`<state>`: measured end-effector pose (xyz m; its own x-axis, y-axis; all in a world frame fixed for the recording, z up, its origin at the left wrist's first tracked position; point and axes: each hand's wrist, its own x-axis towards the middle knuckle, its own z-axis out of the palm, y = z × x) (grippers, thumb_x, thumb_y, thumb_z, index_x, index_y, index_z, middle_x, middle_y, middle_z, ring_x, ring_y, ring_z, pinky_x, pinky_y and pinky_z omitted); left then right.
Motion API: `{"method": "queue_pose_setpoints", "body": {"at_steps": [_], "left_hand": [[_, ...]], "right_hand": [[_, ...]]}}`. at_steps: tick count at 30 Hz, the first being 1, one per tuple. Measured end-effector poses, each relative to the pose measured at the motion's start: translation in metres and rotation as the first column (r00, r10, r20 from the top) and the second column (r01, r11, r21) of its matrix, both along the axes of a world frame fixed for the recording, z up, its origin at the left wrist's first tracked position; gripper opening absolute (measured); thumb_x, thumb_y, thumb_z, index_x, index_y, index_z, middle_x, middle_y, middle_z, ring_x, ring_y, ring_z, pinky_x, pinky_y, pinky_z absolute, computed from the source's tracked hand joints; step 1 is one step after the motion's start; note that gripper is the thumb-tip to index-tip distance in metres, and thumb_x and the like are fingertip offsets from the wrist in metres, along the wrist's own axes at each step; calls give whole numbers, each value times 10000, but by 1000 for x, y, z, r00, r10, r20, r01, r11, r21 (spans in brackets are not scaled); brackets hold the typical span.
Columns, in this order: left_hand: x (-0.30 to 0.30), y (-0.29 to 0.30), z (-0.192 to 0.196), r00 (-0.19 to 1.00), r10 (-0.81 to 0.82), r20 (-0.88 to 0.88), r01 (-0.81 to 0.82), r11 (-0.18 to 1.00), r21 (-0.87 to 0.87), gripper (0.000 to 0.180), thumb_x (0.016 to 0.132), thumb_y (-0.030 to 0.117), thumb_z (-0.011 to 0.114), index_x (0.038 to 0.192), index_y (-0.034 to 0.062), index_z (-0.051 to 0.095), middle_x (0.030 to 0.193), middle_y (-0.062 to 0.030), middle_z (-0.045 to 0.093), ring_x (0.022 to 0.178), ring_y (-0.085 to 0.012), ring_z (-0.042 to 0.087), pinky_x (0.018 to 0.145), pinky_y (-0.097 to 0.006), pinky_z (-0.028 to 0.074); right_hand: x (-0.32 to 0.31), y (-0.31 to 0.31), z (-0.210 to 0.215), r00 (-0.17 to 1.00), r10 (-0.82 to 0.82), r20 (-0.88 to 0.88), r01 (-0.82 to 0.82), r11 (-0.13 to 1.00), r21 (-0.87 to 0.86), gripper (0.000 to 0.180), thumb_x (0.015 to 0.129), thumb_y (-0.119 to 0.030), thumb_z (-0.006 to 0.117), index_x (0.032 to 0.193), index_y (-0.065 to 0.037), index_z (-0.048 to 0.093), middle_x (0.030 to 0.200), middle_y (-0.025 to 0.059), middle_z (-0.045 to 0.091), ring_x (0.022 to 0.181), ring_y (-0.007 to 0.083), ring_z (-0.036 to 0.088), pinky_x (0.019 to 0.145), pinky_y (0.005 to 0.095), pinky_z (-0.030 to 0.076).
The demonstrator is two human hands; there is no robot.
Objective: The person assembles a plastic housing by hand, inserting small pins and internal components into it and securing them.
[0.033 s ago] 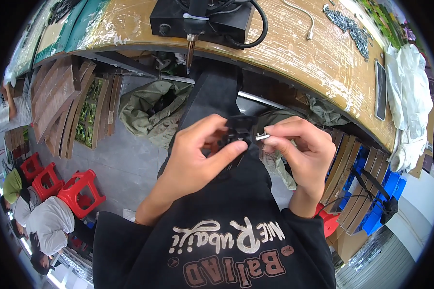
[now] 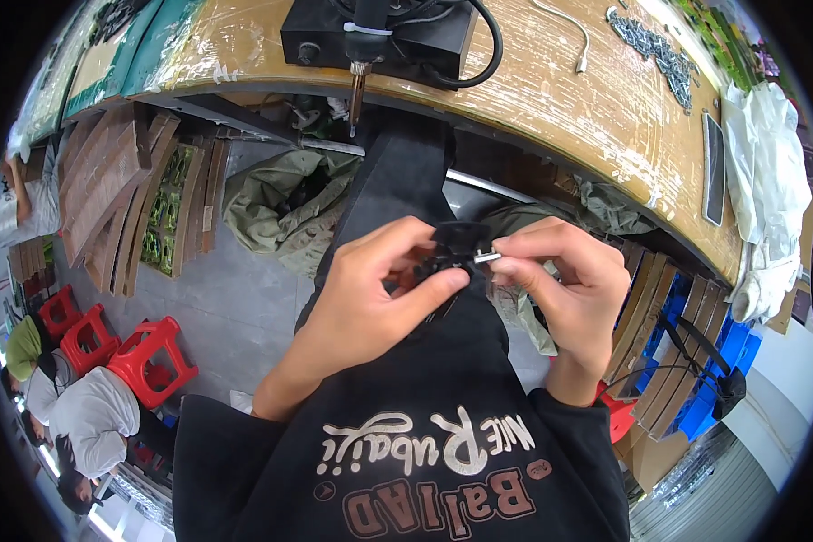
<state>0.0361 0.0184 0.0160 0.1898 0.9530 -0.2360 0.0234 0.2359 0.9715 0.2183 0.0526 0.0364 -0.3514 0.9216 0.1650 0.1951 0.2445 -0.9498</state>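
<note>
My left hand (image 2: 370,294) is closed around a small black plastic part (image 2: 461,238), its thumb pressed along the near side. Dark against my black trousers, the part's exact shape is hard to make out. Between the thumb and forefinger of my right hand (image 2: 565,280) is a small silvery metal pin (image 2: 486,257). Its free end points left, right beside the black part; whether the two touch I cannot tell. Both hands are above my lap, in front of the table.
A worn wooden table (image 2: 551,117) spans the far side. On it are a black box (image 2: 312,54) with an upright tool (image 2: 358,81), a pile of small metal parts (image 2: 655,54) and a cable (image 2: 580,45). Red stools (image 2: 154,361) and several people are at the left.
My left hand has shifted slightly right, and the black part has tilted a little. The metal pin has moved slightly left with my right fingertips.
</note>
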Motion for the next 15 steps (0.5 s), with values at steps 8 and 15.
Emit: {"method": "queue_pose_setpoints", "body": {"at_steps": [8, 15], "left_hand": [[-2, 8, 19, 965, -165, -204, 186, 978, 89, 155, 702, 93, 678, 766, 15, 561, 635, 1, 493, 467, -39, 328, 404, -208, 230], [-1, 8, 18, 933, -218, -286, 274, 947, 171, 177, 691, 95, 688, 746, 5, 547, 603, -21, 455, 437, -72, 303, 400, -236, 223]], "right_hand": [[4, 11, 14, 959, 178, 222, -191, 981, 41, 106, 669, -7, 660, 739, -17, 582, 672, 70, 571, 567, 189, 556, 498, 256, 429], [5, 8, 12, 941, 226, 251, -241, 970, 30, 121, 644, 10, 675, 713, -6, 578, 656, 66, 578, 562, 161, 564, 507, 242, 434]]}}
